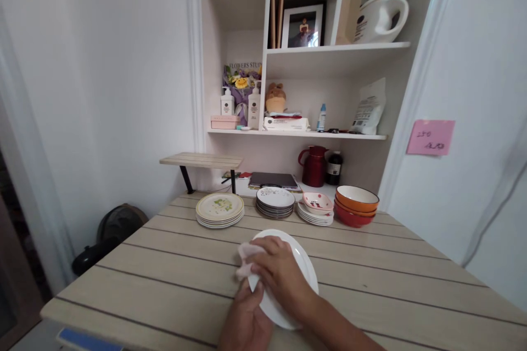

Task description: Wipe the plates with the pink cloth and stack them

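A white round plate (305, 271) is held tilted above the near middle of the wooden table. My left hand (248, 315) grips its near left edge, with the thumb on top. Across the plate's face lies my right hand (280, 271), its fingers bent over a pale pinkish-white cloth (246, 255) pressed around the left rim. The right hand and forearm cover part of the plate, and the left fingers beneath it are hidden.
Along the table's (164, 279) back stand a stack of cream plates (220, 208), dark-rimmed plates (275, 197), a strawberry-patterned bowl (317, 203) on small white plates (315, 218), and stacked orange and red bowls (356, 203). Behind are a red jug (314, 167) and a small raised shelf (201, 160).
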The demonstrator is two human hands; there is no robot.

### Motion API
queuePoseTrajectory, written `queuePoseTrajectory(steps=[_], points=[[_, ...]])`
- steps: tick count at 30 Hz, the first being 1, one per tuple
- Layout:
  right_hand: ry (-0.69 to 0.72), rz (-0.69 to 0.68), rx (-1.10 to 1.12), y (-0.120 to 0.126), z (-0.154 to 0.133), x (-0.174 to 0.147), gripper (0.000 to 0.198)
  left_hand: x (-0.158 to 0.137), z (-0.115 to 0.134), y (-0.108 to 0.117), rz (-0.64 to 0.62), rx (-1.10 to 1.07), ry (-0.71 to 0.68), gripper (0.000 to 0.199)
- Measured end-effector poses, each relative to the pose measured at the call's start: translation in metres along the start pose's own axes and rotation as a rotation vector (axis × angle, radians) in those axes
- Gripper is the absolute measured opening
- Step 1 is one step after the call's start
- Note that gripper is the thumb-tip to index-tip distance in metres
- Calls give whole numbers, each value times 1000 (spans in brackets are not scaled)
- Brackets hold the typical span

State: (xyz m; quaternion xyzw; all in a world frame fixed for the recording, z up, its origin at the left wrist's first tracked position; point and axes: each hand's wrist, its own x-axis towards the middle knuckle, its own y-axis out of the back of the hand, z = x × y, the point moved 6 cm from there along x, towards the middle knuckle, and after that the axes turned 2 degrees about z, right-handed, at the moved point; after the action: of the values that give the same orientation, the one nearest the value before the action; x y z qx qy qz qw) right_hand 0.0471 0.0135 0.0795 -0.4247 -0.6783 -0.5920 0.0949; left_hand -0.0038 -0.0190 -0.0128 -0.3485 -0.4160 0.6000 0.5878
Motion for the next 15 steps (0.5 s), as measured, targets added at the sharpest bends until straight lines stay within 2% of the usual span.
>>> queuePoseTrajectory(steps=[2,3,5,8,9,12,15], points=[[90,-36,-66,-3,-9,-3,22,1,1,3,44,17,-32,35],[92,-38,-78,-4,-5,-3,23,0,1,3,56,25,-30,35],[0,-1,-61,-2,16,2,30,-3,2,0,45,30,7,41],[-230,60,-5,4,65,5,36,-7,4,-6,28,49,48,54],[-256,59,-4,6,77,2,37,-8,5,-6,28,59,40,56],[-282,41,-12,15,98,-20,40,-8,6,-5,47,74,13,60],[-306,27,-62,23,101,-57,42,-7,4,-5,84,52,-3,61]])
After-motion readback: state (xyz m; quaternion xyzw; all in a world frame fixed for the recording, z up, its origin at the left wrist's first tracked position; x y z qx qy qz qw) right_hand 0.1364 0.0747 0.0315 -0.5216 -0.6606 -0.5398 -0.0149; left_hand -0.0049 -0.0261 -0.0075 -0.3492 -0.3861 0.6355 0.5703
